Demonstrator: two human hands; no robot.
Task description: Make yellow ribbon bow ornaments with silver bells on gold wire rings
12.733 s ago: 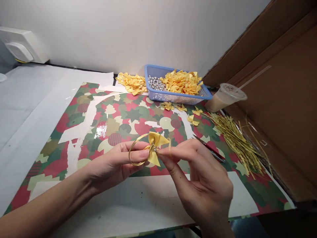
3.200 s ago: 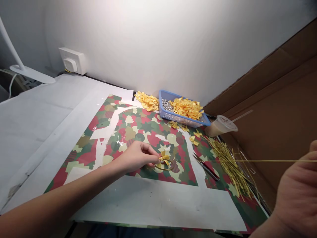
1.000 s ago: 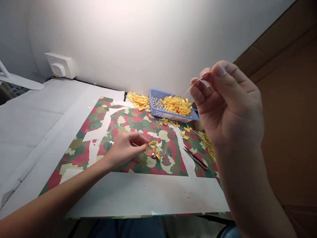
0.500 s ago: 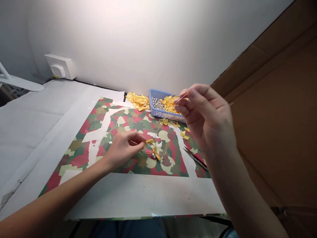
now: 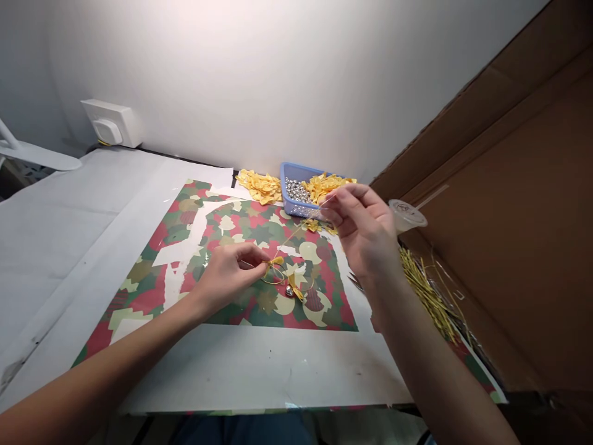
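My left hand [image 5: 234, 269] is closed in a pinch on a small yellow ribbon bow [image 5: 277, 261] with gold cord, low over the patterned paper. The cord loops to the right of my fingers, where another yellow bow [image 5: 296, 289] and a silver bell [image 5: 290, 290] lie. My right hand [image 5: 365, 228] is raised in front of the blue basket, thumb and forefinger closed on a thin needle [image 5: 328, 201]. A fine gold strand [image 5: 291, 235] slants up from the left fingertips towards the right hand; its upper end is hard to make out.
The blue basket [image 5: 284, 188] holds silver bells and yellow bows. More yellow bows [image 5: 260, 186] are heaped beside it. Scissors [image 5: 356, 282] lie partly behind my right arm. Gold cords [image 5: 428, 296] and a plastic tub [image 5: 407, 216] stand by the cardboard wall [image 5: 519, 204] on the right.
My right hand has moved left and slightly down with the needle, uncovering the gold cords and the tub. A strand now shows between the hands. My left hand has barely moved.
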